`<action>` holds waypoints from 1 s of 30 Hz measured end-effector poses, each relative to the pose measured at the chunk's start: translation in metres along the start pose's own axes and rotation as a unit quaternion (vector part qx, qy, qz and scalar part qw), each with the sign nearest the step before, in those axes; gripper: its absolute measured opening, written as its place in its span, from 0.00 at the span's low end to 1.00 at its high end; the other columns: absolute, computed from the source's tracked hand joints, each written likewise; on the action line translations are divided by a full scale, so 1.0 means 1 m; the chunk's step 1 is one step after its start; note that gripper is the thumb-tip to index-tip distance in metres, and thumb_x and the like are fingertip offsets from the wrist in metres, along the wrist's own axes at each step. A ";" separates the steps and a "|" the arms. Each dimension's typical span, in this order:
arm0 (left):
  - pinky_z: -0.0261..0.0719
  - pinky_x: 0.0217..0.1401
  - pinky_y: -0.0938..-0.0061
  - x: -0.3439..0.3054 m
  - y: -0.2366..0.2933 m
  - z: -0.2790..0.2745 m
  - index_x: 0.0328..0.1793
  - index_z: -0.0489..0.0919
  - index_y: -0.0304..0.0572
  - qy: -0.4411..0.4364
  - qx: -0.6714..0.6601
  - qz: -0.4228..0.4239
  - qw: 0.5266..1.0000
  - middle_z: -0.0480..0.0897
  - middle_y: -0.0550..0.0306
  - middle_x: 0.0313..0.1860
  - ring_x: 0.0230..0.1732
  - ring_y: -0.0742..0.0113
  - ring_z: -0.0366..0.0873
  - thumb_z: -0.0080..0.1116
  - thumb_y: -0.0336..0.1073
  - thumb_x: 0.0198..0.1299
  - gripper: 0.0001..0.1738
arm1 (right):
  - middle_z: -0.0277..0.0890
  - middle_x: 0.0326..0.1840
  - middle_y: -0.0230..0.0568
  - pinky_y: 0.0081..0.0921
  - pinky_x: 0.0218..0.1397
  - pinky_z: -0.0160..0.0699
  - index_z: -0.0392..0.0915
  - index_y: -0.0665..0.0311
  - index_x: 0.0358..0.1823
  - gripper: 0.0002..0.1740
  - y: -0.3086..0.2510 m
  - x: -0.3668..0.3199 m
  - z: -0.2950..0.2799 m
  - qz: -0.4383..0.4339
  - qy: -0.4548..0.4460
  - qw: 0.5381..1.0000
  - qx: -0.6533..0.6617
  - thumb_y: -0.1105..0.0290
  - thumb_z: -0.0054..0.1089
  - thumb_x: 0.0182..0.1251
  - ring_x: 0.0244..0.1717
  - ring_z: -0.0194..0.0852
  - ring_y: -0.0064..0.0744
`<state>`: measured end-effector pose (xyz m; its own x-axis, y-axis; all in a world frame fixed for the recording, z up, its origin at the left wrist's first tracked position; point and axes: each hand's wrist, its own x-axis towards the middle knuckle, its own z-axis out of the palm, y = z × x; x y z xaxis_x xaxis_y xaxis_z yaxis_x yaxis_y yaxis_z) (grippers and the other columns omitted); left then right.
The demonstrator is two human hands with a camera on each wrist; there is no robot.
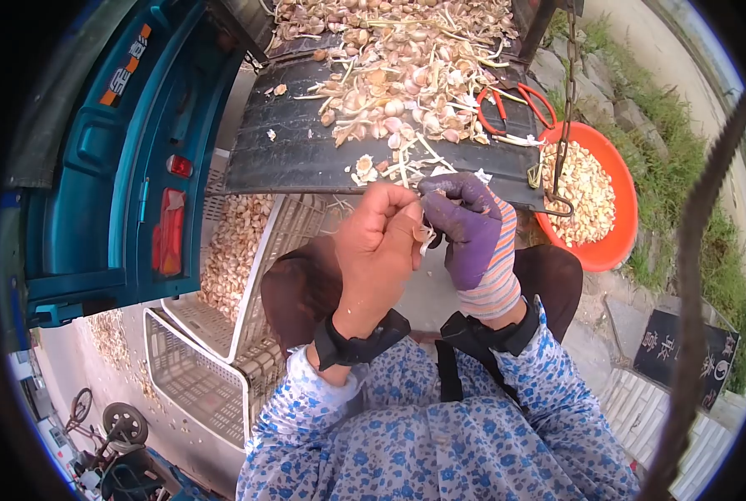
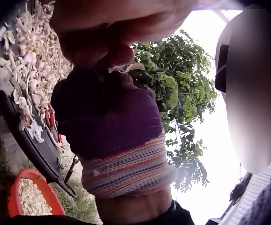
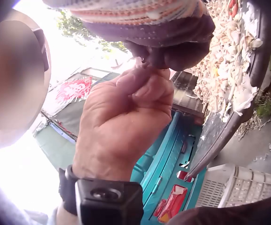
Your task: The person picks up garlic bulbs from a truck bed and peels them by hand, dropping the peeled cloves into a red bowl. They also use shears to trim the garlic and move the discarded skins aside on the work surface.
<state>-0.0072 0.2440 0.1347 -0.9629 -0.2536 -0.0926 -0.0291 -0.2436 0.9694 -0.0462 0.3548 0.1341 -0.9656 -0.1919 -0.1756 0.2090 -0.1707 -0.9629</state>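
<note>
Both hands meet above the lap, just in front of the dark truck bed's edge. The bare left hand point(image 1: 379, 242) has its fingers curled and pinches a small piece of garlic point(image 1: 426, 240) with papery skin hanging from it. Against its fingertips, the right hand point(image 1: 473, 230), in a purple glove with a striped cuff, curls its fingers on the same piece. In the right wrist view the left hand point(image 3: 126, 112) and the gloved right hand point(image 3: 173, 47) touch at the fingertips. Most of the piece is hidden between the fingers.
Garlic heads, stems and skins point(image 1: 406, 75) cover the truck bed point(image 1: 281, 159), with red-handled scissors point(image 1: 492, 113) at the right. An orange basin point(image 1: 628, 196) of cloves stands at the right. Plastic crates point(image 1: 197, 376) stand at the left beside a teal truck panel point(image 1: 89, 209). A chain point(image 1: 567, 108) hangs at the right.
</note>
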 end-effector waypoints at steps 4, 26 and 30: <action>0.62 0.20 0.86 -0.008 -0.009 0.000 0.41 0.74 0.36 -0.013 0.062 0.046 0.997 0.75 0.64 0.24 0.17 0.81 0.66 0.51 0.26 0.62 0.03 | 0.73 0.26 0.31 0.15 0.25 0.67 0.76 0.69 0.38 0.09 -0.005 -0.005 -0.006 0.136 0.008 0.982 0.132 0.68 0.59 0.63 0.25 0.69 0.17; 0.73 0.29 0.78 0.030 -0.014 -0.189 0.41 0.76 0.35 0.214 -0.164 -0.114 0.956 0.79 0.48 0.39 0.31 0.67 0.77 0.53 0.41 0.66 0.13 | 0.75 0.39 0.51 0.42 0.44 0.74 0.77 0.63 0.43 0.14 0.011 0.103 -0.045 -0.197 0.001 0.813 -0.548 0.67 0.59 0.56 0.41 0.75 0.53; 0.71 0.52 0.73 0.035 -0.059 -0.298 0.54 0.75 0.30 0.340 0.377 -0.069 0.859 0.79 0.53 0.50 0.48 0.68 0.77 0.54 0.40 0.64 0.20 | 0.75 0.36 0.52 0.42 0.42 0.75 0.78 0.60 0.39 0.12 0.028 0.136 -0.046 -0.259 -0.037 0.657 -0.707 0.64 0.60 0.56 0.39 0.75 0.50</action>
<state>0.0406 -0.0291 0.0064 -0.5639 -0.8219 -0.0806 -0.5427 0.2952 0.7863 -0.1791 0.3678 0.0740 -0.8290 -0.5180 0.2106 -0.5487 0.8263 -0.1272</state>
